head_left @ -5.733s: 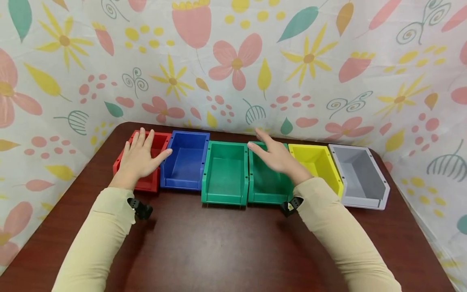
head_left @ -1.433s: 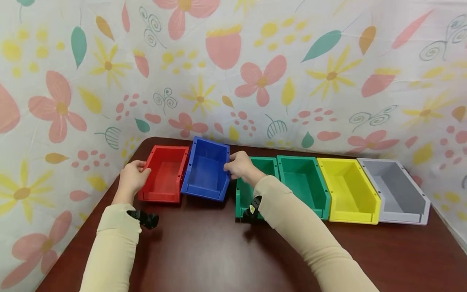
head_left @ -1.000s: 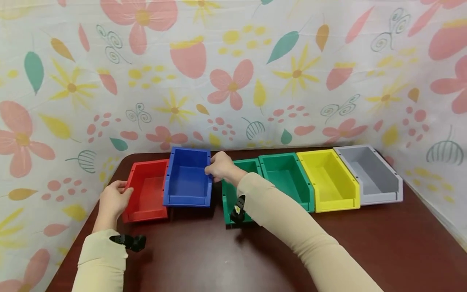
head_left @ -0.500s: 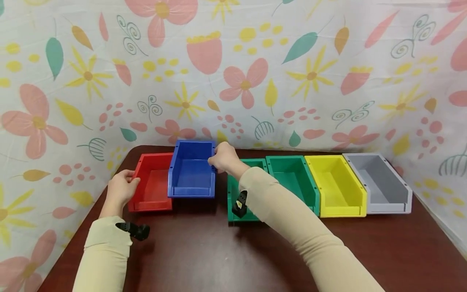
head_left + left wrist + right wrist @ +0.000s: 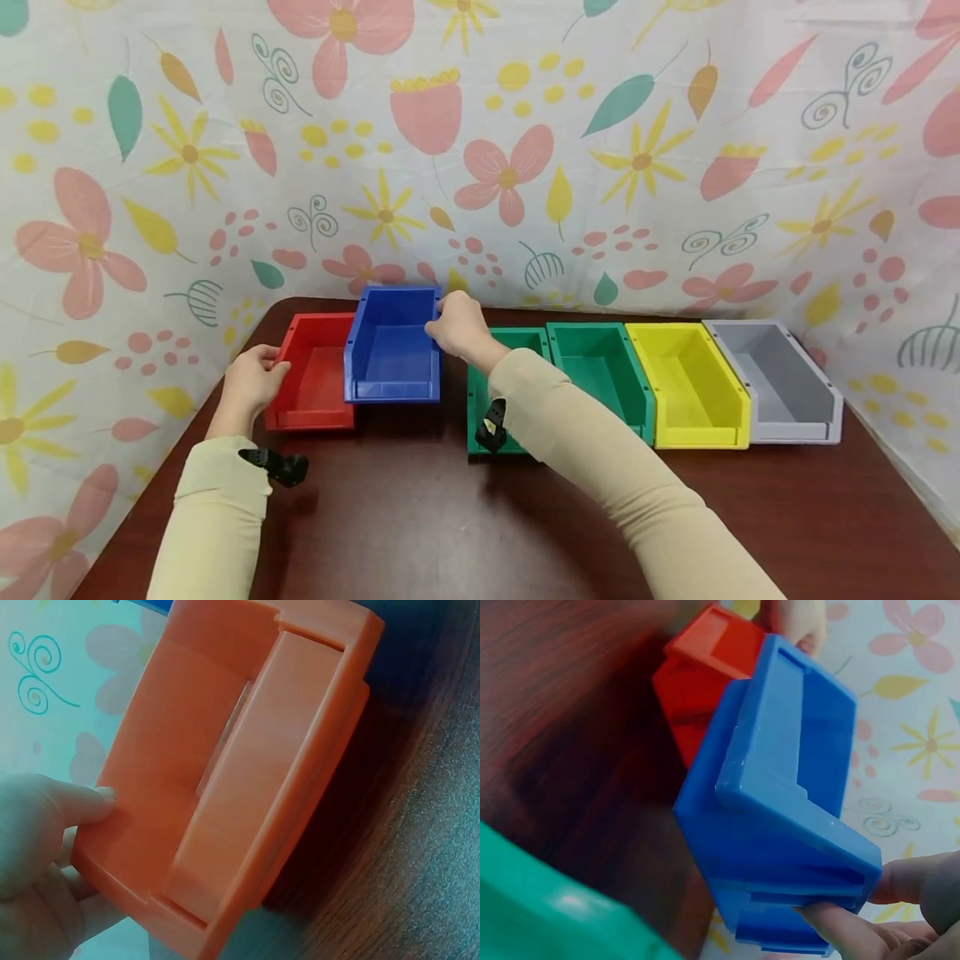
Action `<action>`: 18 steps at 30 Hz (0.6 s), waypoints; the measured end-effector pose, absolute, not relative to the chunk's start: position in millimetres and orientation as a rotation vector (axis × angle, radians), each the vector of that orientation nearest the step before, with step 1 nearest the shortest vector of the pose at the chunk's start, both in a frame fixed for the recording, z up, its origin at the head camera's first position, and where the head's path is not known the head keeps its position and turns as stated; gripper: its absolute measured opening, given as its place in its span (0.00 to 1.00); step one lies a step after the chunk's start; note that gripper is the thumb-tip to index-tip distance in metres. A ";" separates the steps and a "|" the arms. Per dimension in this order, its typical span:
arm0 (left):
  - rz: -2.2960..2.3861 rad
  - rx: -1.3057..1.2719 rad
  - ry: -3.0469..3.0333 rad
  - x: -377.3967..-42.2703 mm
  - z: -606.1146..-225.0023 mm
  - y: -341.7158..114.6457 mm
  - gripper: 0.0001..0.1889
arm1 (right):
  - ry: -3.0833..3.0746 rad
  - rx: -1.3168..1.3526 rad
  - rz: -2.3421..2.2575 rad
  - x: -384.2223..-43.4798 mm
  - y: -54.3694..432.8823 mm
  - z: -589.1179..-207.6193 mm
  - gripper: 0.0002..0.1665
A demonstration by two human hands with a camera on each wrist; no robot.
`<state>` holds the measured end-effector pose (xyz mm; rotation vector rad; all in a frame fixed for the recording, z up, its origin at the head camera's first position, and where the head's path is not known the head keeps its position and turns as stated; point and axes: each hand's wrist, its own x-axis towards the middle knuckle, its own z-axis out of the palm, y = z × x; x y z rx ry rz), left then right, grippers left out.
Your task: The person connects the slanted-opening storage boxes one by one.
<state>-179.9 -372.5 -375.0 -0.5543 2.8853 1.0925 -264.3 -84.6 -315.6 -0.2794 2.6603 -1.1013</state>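
In the head view my left hand (image 5: 251,385) pinches the left wall of a red storage bin (image 5: 318,379). The left wrist view shows the thumb inside that wall and fingers outside; the bin looks orange there. My right hand (image 5: 461,331) grips the right wall of a blue storage bin (image 5: 397,354), thumb and fingers on either side of it in the right wrist view. The blue bin is raised off the table, its left side against the red bin's right side. Both bins are empty. My right forearm partly covers a green bin (image 5: 480,400).
Rightward in the row stand a second green bin (image 5: 592,367), a yellow bin (image 5: 686,383) and a grey bin (image 5: 776,379). They rest on the dark wooden table (image 5: 405,517), close to a flower-patterned cloth (image 5: 495,92) behind. A gap parts the blue bin from the nearer green one.
Earlier both hands hovered with fingers spread over the bins. They have since taken hold of the red and blue bins; the blue one straightened from its tilt. In the last half second hardly anything moved.
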 end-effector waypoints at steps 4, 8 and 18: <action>1.087 -0.558 2.882 -180.7 -374.5 -373.9 0.23 | 2.688 -0.311 -1.050 -263.2 -85.7 -315.4 0.14; 1.085 -0.561 2.875 -181.4 -372.7 -375.4 0.23 | 2.666 -0.274 -1.071 -264.1 -85.4 -317.8 0.22; 1.088 -0.570 2.868 -181.1 -370.1 -376.0 0.23 | 2.666 -0.260 -1.117 -264.5 -85.0 -318.5 0.25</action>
